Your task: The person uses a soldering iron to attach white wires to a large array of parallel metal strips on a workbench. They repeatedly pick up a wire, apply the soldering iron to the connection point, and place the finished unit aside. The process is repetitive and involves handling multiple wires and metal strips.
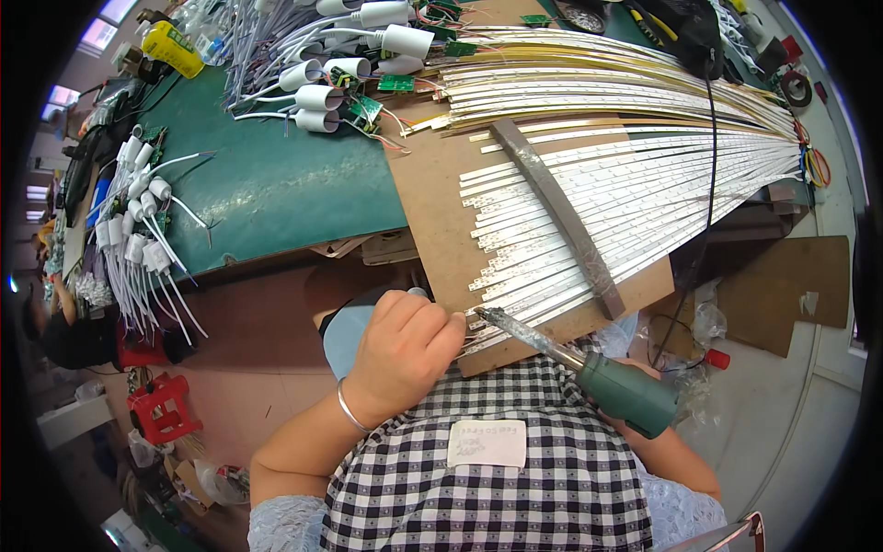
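Observation:
White LED strips (570, 207) lie fanned out side by side on a brown board (425, 202), their near ends staggered. My right hand (640, 367) is wrapped round the green handle of a soldering iron (633, 394) and is largely hidden behind it. The iron's dark tip rests at or just above the end of a strip near the board's front edge. Close to that tip, my left hand (411, 348) is closed with thumb and finger pinched at the strip ends; what it holds is hidden. A dark metal bar (559, 219) lies across the strips.
White cylindrical caps (317, 97) with cables and green circuit boards (366, 109) are heaped on the green table (303, 184). More caps (138, 198) hang over its left edge. A black cord (711, 184) crosses the strips. A red stool (164, 408) stands at left.

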A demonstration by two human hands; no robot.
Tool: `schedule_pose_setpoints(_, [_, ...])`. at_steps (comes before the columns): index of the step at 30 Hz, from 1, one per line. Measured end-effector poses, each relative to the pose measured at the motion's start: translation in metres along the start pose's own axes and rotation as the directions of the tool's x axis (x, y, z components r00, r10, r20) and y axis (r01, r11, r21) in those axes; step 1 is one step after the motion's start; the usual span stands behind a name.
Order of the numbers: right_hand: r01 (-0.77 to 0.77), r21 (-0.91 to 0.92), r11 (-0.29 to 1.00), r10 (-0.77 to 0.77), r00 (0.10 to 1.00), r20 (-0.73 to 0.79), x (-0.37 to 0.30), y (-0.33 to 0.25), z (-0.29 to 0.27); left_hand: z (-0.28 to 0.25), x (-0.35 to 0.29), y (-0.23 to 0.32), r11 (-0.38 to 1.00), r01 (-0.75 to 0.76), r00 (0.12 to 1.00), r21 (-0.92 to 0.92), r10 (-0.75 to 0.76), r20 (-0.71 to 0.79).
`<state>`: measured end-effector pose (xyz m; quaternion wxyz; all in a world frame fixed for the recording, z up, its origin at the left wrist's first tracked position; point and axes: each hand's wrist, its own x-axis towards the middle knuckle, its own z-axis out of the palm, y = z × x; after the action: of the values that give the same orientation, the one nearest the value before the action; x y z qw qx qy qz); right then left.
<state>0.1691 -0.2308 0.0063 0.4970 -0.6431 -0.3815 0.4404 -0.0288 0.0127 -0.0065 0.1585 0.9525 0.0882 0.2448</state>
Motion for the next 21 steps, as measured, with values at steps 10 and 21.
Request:
schedule_pose_setpoints(10, [0.191, -0.156, 0.969, -0.172, 0.977, 0.127, 0.004, 0.004, -0.006, 0.0, 0.0, 0.0, 1.0, 0.001, 1.0, 0.018, -0.001, 0.009])
schedule_pose_setpoints(21, [0.275, -0.3, 0.913, -0.244, 0.96, 0.137, 0.01, 0.002, -0.003, -0.001, 0.001, 0.0, 1.0, -0.002, 1.0, 0.017, 0.002, 0.016])
